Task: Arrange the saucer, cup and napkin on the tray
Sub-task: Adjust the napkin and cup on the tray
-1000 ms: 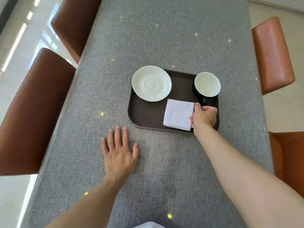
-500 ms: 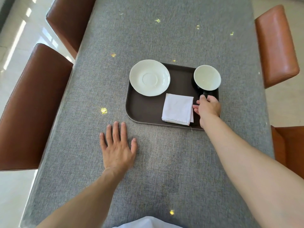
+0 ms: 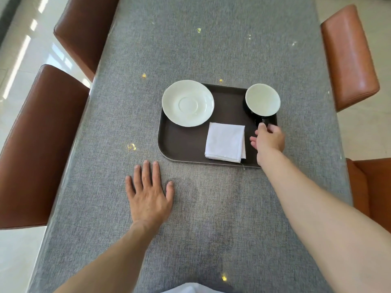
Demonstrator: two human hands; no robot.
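A dark brown tray [image 3: 186, 142] lies on the grey tablecloth. A white saucer [image 3: 187, 103] sits on its far left corner and overhangs the rim a little. At the far right corner stands a cup [image 3: 262, 99], black outside and white inside, with its handle pointing toward me. A folded white napkin [image 3: 225, 141] lies flat at the tray's near middle. My right hand [image 3: 269, 139] is just right of the napkin, thumb and forefinger pinching the cup's handle. My left hand [image 3: 149, 195] rests flat and spread on the cloth, near and left of the tray.
Brown leather chairs stand along both table sides: two on the left [image 3: 38, 140] [image 3: 84, 32], two on the right [image 3: 349, 56] [image 3: 370, 182]. The grey cloth [image 3: 211, 39] stretches far beyond the tray. A white garment edge [image 3: 188, 288] shows at the bottom.
My right hand has loosened from a closed fist over the cup's handle to a fingertip pinch on its end. The tray's items and my left hand have stayed put.
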